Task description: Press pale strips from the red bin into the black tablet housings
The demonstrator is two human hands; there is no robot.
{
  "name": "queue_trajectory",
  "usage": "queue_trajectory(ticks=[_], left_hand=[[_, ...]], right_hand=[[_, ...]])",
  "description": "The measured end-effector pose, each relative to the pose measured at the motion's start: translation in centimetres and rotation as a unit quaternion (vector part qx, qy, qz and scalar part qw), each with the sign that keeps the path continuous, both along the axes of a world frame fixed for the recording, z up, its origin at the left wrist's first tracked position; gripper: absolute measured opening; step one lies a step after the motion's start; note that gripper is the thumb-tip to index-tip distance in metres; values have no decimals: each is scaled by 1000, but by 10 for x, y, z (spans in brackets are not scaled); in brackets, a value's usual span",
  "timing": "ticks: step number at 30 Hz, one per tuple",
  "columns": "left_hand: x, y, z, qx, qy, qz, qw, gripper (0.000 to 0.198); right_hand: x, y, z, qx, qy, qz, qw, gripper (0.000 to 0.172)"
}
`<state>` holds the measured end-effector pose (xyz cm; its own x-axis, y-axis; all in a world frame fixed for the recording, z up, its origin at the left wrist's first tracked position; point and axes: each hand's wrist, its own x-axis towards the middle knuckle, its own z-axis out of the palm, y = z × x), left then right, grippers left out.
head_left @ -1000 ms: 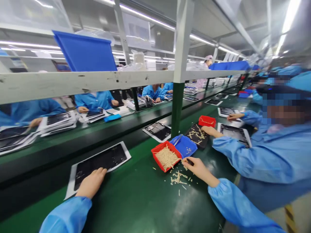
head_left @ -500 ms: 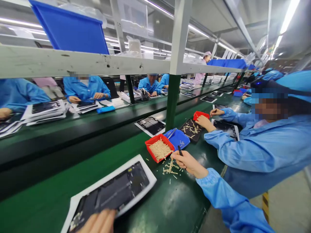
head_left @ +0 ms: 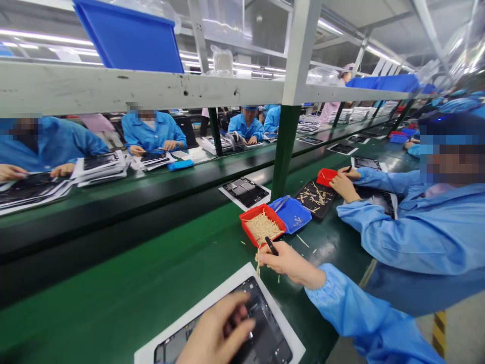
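The left hand (head_left: 215,328) is on the black tablet back panel (head_left: 265,328), fingers partly curled over its face, with the near part cut off by the bottom of the view. Can't tell if it's gripping or just resting. The panel lies on a white backing sheet (head_left: 242,275) on the green bench mat (head_left: 113,268), long axis running near-left to far-right, across the person's front. The left hand is the one on it; the right hand (head_left: 290,265) is just off its far corner, not touching. The right hand is closed in a pinch on a slim black pen-shaped tool (head_left: 271,245), tip pointing far, close to the near edge of a red plastic tray (head_left: 261,207) heaped with pale thin strips. A few loose strips (head_left: 258,265) sit right by the right fingers, between hand and panel, and nothing else stands between the hands.

A blue plastic tray (head_left: 299,202) touches the red one on its far-right side. Further right a co-worker in a blue smock (head_left: 397,237) works over a black panel scattered with strips (head_left: 314,199), beside a small red tray (head_left: 326,177). A green post (head_left: 284,151) and white shelf rail (head_left: 132,88) separate this bench from the far line of workers (head_left: 151,131).
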<state>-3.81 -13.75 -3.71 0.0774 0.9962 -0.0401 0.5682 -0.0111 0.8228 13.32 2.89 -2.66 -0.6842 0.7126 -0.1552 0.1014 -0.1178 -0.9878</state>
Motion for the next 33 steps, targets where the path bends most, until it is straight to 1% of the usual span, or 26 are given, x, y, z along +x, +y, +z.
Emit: queue_trajectory(ticks=[1,2,3,4,6,8,11,14,15,17,18,20,21,23,25,28,31,33], left_hand=[[2,19,6,-10,-82,54,995,37],[4,38,10,-13,-163,82,983,42],[6,55,12,-20,-230,88,969,42],[8,69,11,-19,-278,91,956,39],[12,91,6,-12,-323,83,943,33],[14,102,-2,0,-322,78,943,30],[15,107,-10,17,-297,79,951,27],[12,105,-12,40,-254,96,962,21],[10,104,-11,63,-216,97,970,18],[7,102,-10,147,-92,83,981,15],[5,100,-9,200,-16,67,977,16],[3,99,-8,289,118,28,949,23],[2,99,-7,311,159,12,937,25],[2,101,-4,324,211,-13,922,25],[4,106,-1,316,230,-28,920,22],[7,115,3,294,216,-37,930,19],[8,129,5,279,200,-33,939,17],[7,139,5,272,195,-19,942,16]], right_hand=[[-4,-2,0,16,2,-12,1000,24],[-7,-4,1,33,5,-24,999,23],[-9,-5,0,49,7,-38,998,22],[-11,-6,0,63,10,-50,997,21],[-12,-6,-1,88,16,-67,994,20],[-12,-4,-2,114,25,-76,990,20],[-10,-1,-3,151,41,-76,985,18],[-8,1,-4,172,29,-80,981,16],[-8,1,-4,178,19,-83,980,16],[-7,1,-4,197,-2,-95,976,19],[-7,0,-5,210,-14,-103,972,20],[-6,0,-5,244,-41,-124,961,23],[-6,0,-5,262,-51,-133,955,25],[-5,0,-5,295,-60,-148,942,27],[-4,2,-7,326,-55,-156,931,27],[-2,5,-12,358,-53,-161,918,26],[-2,11,-16,352,-57,-171,918,25],[-1,15,-19,338,-59,-177,922,24]])
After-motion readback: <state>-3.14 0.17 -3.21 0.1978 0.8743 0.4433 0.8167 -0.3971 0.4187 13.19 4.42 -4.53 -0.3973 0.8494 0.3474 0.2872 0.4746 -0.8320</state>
